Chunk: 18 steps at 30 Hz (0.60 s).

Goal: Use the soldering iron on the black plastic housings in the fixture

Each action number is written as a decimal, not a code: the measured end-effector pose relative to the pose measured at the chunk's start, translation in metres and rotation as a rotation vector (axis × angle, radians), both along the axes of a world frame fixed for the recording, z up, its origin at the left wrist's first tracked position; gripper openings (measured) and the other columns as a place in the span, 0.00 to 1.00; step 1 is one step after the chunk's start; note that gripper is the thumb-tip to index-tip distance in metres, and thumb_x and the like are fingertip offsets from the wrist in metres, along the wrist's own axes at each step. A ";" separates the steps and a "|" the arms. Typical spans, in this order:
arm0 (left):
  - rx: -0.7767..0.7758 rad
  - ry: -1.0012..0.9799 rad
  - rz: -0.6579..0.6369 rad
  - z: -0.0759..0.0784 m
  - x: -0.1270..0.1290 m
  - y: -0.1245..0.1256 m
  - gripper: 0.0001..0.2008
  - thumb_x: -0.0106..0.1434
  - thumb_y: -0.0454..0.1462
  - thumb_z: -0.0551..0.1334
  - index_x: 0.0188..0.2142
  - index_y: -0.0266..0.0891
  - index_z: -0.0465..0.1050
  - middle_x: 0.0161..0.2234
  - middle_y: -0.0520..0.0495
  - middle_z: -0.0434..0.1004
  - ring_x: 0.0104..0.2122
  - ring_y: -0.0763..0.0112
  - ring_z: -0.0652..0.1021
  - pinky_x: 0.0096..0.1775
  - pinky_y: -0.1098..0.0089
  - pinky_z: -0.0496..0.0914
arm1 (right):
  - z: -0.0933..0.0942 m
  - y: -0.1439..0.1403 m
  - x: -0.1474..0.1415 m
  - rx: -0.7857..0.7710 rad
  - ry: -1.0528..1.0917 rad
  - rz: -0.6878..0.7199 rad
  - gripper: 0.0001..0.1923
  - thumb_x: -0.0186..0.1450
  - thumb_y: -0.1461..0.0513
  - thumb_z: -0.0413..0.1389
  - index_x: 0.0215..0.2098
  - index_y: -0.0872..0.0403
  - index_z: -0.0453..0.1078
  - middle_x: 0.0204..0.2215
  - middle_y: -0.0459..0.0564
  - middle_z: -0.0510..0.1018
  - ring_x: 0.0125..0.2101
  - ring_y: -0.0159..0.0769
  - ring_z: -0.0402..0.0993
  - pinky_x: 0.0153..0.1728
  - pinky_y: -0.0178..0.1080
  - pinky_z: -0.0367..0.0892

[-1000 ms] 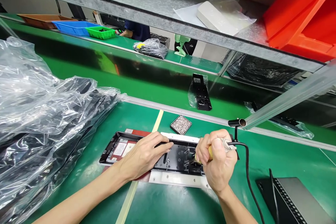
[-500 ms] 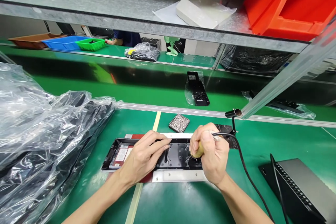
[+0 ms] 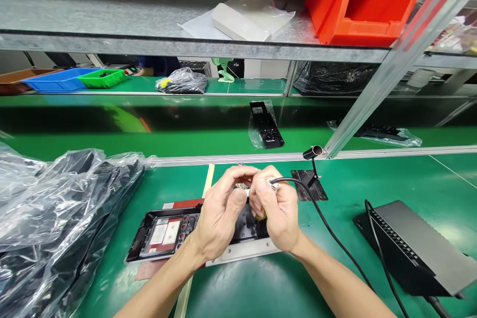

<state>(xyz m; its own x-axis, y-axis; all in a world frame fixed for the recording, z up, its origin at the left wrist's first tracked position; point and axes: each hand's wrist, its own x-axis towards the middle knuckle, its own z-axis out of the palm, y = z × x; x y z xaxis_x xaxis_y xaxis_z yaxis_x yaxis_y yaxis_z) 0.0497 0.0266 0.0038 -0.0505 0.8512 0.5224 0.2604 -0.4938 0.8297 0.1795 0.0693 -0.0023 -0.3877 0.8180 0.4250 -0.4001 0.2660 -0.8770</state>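
Note:
My right hand (image 3: 278, 208) is closed around a corded soldering iron (image 3: 260, 216) with a yellowish handle. Its black cable runs off to the right; the tip is hidden. Beside it, my left hand (image 3: 219, 213) curves over the work, thumb and fingers apart, fingertips close to the right hand. Both hands are above a long black plastic housing (image 3: 136, 236), which lies in a fixture with a pale metal bar (image 3: 242, 252) along the front. Behind my left fingers, parts of a small dish of tiny silvery pieces (image 3: 241, 186) show through.
At right are a soldering iron stand (image 3: 313, 152) and a dark grey box-like device (image 3: 425, 243) with cables. Plastic-wrapped black parts (image 3: 67, 208) are piled at left. A metal shelf (image 3: 112, 10) with a red bin (image 3: 365, 25) crosses overhead. Another person (image 3: 160, 64) sits beyond.
My left hand has gone from lying on the housing to curving beside my right hand, in front of the small dish. The right hand has risen slightly with the soldering iron. The view has shifted.

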 end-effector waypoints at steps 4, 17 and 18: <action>0.051 -0.025 -0.128 0.017 0.012 0.012 0.36 0.67 0.63 0.49 0.57 0.39 0.70 0.55 0.36 0.73 0.55 0.53 0.75 0.56 0.57 0.71 | 0.003 0.002 -0.003 0.046 -0.053 -0.067 0.22 0.73 0.54 0.51 0.22 0.52 0.58 0.19 0.41 0.58 0.20 0.27 0.54 0.22 0.36 0.52; 0.116 0.053 -0.081 0.012 0.027 0.030 0.25 0.71 0.56 0.53 0.39 0.38 0.75 0.37 0.45 0.75 0.36 0.67 0.75 0.38 0.68 0.70 | -0.001 0.006 -0.005 0.099 -0.107 -0.179 0.34 0.72 0.39 0.35 0.19 0.50 0.57 0.16 0.45 0.56 0.21 0.35 0.60 0.21 0.37 0.59; 0.113 0.047 -0.081 0.011 0.026 0.030 0.24 0.71 0.55 0.54 0.39 0.38 0.75 0.37 0.45 0.75 0.36 0.67 0.75 0.38 0.68 0.70 | -0.001 0.006 -0.006 0.105 -0.107 -0.175 0.34 0.72 0.39 0.34 0.19 0.49 0.57 0.16 0.45 0.56 0.22 0.35 0.61 0.21 0.37 0.59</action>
